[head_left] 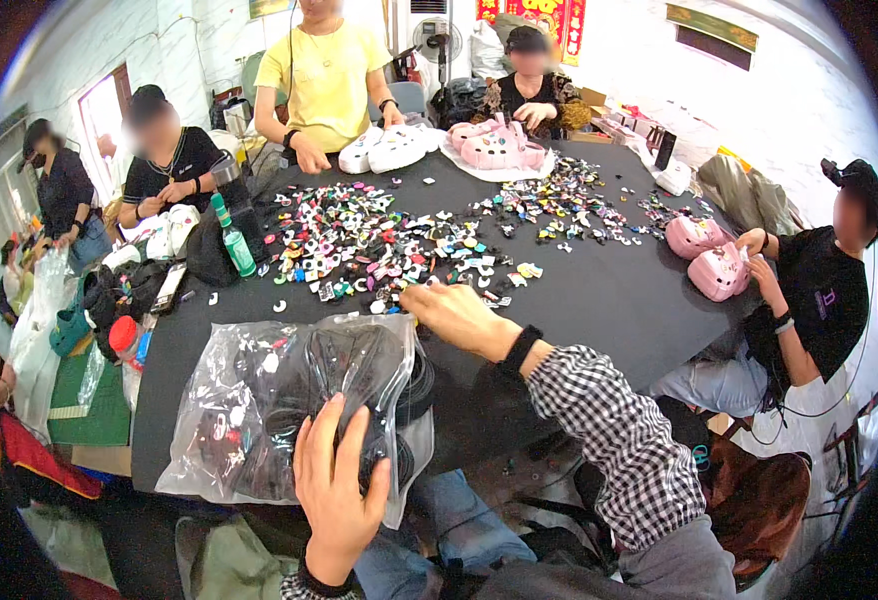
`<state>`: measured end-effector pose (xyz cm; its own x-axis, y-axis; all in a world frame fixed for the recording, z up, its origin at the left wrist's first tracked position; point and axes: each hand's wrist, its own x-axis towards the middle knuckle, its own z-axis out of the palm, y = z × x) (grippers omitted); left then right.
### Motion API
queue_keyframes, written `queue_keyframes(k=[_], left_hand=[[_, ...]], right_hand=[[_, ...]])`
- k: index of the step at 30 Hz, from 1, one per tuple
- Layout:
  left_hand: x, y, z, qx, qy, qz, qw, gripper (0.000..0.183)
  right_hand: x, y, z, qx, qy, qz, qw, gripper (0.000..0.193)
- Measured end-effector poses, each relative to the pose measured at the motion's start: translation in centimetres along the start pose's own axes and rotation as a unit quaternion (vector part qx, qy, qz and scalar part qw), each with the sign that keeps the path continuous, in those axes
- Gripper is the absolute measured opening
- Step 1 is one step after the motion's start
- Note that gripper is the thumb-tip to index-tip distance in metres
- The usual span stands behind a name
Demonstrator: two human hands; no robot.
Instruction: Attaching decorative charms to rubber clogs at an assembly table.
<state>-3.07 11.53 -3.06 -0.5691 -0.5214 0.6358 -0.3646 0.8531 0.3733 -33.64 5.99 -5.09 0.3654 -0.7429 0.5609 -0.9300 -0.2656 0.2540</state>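
Observation:
My left hand (341,480) rests on a clear plastic bag (209,400), its fingers stretched out and slightly apart. Through the plastic I see dark shapes, likely black shoes, with small coloured pieces on them. My right hand (459,318) reaches past the bag's far right corner, where the loose charms begin. Its fingers are bent together, and what they hold, if anything, is hidden. Just beyond spreads a large pile of small colourful shoe charms (359,240) on the black tabletop (579,300).
A green bottle (235,240) stands left of the pile. More charms (569,200) lie at the far right. Across the table, people handle white clogs (394,148) and pink clogs (499,150). Another person at right holds pink clogs (717,272). A red-lidded jar (127,338) is at left.

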Motion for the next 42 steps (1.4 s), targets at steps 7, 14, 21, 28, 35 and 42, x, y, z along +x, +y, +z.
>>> queue_keyframes(k=[7, 14, 21, 28, 35, 42], left_hand=[[-0.9, -1.0, -0.3, -0.001, 0.042, -0.025, 0.999, 0.050], [-2.1, -0.5, -1.0, -0.042, 0.069, -0.050, 0.995, 0.045], [-3.5, -1.5, -5.5, 0.109, 0.147, -0.033, 0.983, 0.041], [-7.4, -10.8, -6.2, 0.123, 0.158, -0.126, 0.972, 0.044], [-6.6, -15.0, -8.2, 0.031, 0.110, -0.299, 0.947, 0.050], [-5.2, -15.8, -7.9, -0.095, 0.093, -0.379, 0.916, 0.048]], right_hand=[[-2.4, -7.3, -8.1, 0.225, 0.064, -0.038, 0.971, 0.026], [-1.1, -10.6, -10.0, 0.319, -0.018, -0.014, 0.948, 0.056], [1.5, -10.5, -7.1, 0.531, 0.080, 0.081, 0.840, 0.026], [1.9, -10.5, -6.9, 0.423, 0.098, -0.041, 0.900, 0.047], [1.4, -10.7, -7.0, 0.360, 0.018, -0.145, 0.921, 0.080], [1.5, -11.2, -7.7, 0.227, 0.091, -0.114, 0.963, 0.047]])
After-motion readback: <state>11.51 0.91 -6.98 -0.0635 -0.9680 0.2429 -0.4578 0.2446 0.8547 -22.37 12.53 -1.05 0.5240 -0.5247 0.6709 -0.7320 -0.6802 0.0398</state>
